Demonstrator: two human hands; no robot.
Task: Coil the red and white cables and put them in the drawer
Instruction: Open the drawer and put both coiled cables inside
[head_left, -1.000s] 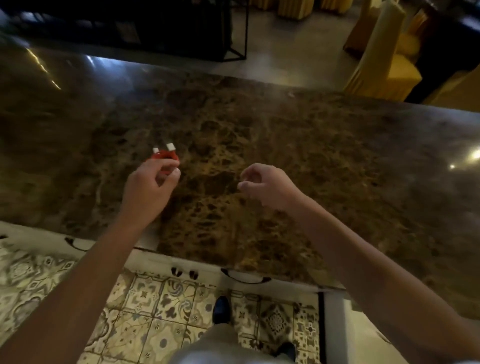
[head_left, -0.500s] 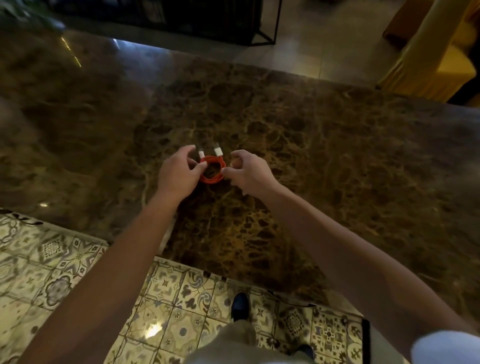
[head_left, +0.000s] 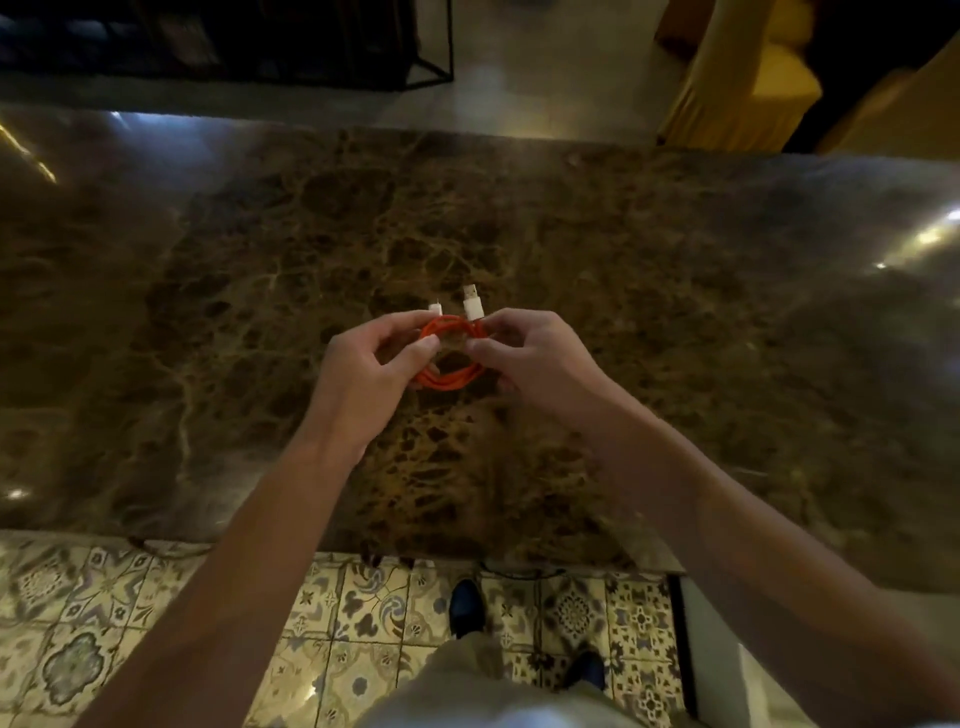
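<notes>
Pinching the coiled red cable (head_left: 448, 358) from both sides, the left hand (head_left: 366, 374) and right hand (head_left: 527, 358) hold it just above the marble surface (head_left: 675, 322). It looks light, limp and springy (loops may unwind), so gripping across all the loops near the white plugs (head_left: 472, 304) seems safest.

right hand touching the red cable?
Touching. The head view shows the right hand pinching the coiled red cable on its right side, just below the white plug.
</notes>
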